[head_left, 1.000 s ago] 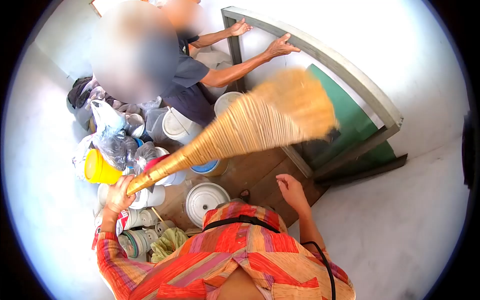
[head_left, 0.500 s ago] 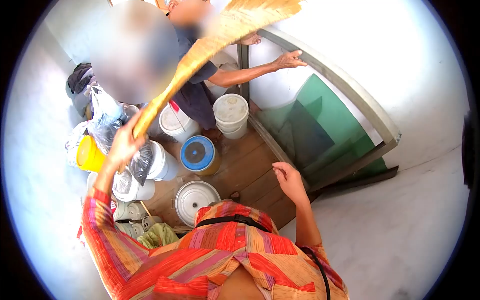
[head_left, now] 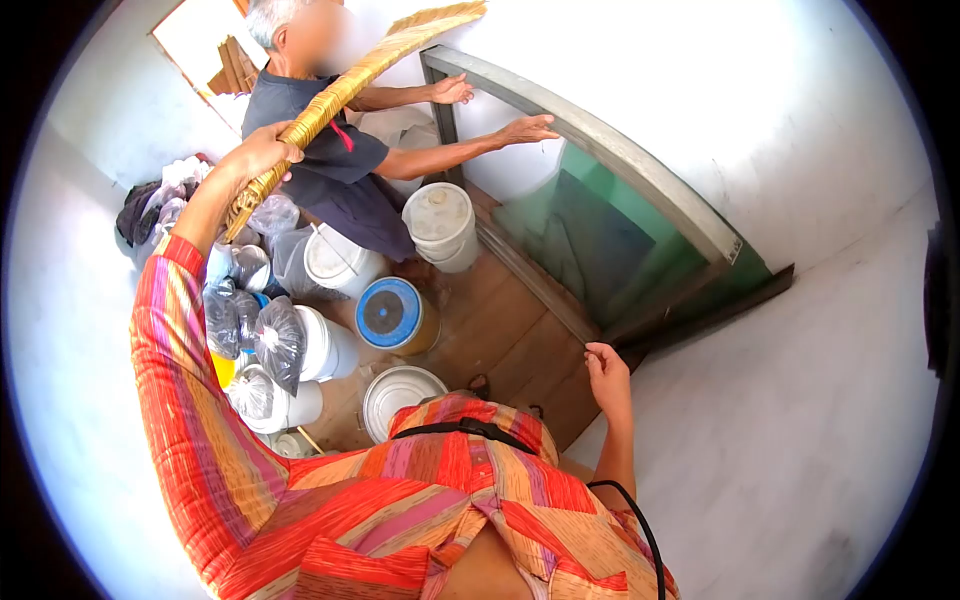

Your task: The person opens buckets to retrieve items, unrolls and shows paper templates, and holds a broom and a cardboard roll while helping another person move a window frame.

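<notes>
My left hand (head_left: 258,155), raised at upper left, is closed around the bound handle of a straw broom (head_left: 350,85). The broom slants up to the right, its bristles near the top of the view, passing in front of a co-worker. At right, my right hand (head_left: 608,378) hangs low with its fingers curled together and nothing visible in them. It is nearest the lower end of a grey-framed glass panel (head_left: 600,150), which leans by the white wall. A dark sheet (head_left: 600,225) and green surface show through the glass.
A co-worker (head_left: 310,140) in a dark shirt bends beside the frame, both hands (head_left: 525,130) stretched toward it. Lidded buckets (head_left: 440,215), a blue-lidded bucket (head_left: 390,312), a round metal lid (head_left: 400,390) and filled plastic bags (head_left: 280,340) stand on the wooden floor (head_left: 500,340).
The broom has swung left and away from the frame's top edge, with my left hand higher. The framed panel's near corner sits further back and left. My right hand has shifted slightly right and down.
</notes>
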